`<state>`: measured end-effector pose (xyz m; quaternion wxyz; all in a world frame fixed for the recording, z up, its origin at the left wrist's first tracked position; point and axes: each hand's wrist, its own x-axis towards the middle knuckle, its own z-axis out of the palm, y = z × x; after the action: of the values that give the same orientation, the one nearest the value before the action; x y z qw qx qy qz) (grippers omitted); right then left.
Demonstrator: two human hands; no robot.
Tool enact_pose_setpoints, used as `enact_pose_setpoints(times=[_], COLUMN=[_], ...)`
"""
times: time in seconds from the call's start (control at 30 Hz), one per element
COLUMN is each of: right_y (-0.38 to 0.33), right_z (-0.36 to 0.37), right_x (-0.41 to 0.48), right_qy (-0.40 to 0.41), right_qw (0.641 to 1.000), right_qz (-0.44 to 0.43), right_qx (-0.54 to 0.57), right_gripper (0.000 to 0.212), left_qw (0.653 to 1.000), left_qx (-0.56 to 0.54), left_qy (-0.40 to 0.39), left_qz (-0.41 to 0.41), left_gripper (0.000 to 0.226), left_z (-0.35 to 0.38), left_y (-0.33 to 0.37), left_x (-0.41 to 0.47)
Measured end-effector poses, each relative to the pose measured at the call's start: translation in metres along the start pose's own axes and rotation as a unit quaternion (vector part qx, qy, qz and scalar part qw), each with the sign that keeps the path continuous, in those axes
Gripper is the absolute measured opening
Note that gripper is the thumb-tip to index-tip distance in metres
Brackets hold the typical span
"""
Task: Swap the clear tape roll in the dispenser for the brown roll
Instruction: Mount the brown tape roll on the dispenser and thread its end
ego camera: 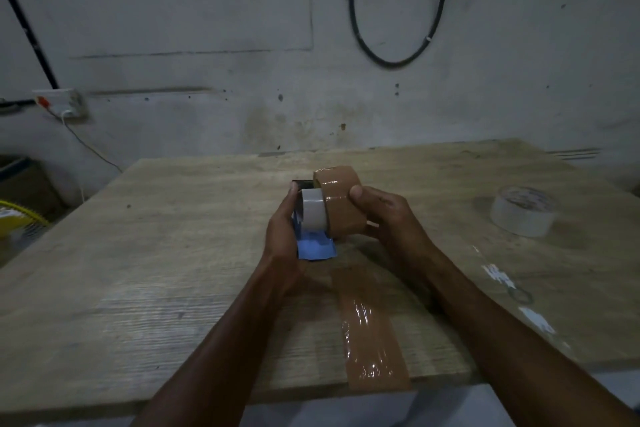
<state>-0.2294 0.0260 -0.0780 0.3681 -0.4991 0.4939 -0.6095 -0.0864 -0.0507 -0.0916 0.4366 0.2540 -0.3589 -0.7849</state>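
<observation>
My left hand (282, 236) grips the tape dispenser (317, 248), a blue body with a pale grey hub (313, 213) showing and a dark part at its far end. My right hand (384, 218) holds the brown tape roll (341, 201) upright, pressed against the right side of the hub. Both are held just above the wooden table (173, 253). The clear tape roll (524, 211) lies flat on the table at the far right, apart from both hands.
A strip of brown tape (372, 326) is stuck on the table, running to its near edge below my hands. White tape scraps (502, 277) lie near my right forearm. A grey wall with a hanging black cable loop (391, 59) stands behind the table.
</observation>
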Motion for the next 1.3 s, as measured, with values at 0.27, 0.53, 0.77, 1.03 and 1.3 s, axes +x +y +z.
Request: enact_pose_setpoints(times=[0.27,0.53,0.77,1.03,1.3], right_y=[0.001,0.003,0.006,0.019,0.021], right_z=[0.012,0.018,0.021,0.020,0.021], right_x=[-0.002,-0.006,-0.006,-0.004,-0.006], right_qy=[-0.037,-0.010,0.007,-0.003,-0.042], right_qw=[0.998,0.996,0.995,0.988,0.970], right_qz=[-0.020,-0.079,-0.093,-0.092,-0.111], right_qx=[-0.041,-0.032,-0.022,-0.125,-0.212], right_gripper=[0.059,0.027,0.015,0.025,0.025], left_qw=[0.995,0.998,0.998,0.999,0.999], left_qx=[0.089,0.044,0.041,0.031,0.032], left_qy=[0.039,0.042,0.012,-0.012,-0.025], left_qz=[0.022,-0.012,-0.039,-0.038,-0.031], left_gripper=[0.077,0.072,0.064,0.064,0.062], left_z=[-0.002,-0.001,-0.005,-0.012,-0.018], left_y=[-0.002,0.000,0.000,-0.001,-0.002], left_x=[0.000,0.000,0.004,0.012,0.015])
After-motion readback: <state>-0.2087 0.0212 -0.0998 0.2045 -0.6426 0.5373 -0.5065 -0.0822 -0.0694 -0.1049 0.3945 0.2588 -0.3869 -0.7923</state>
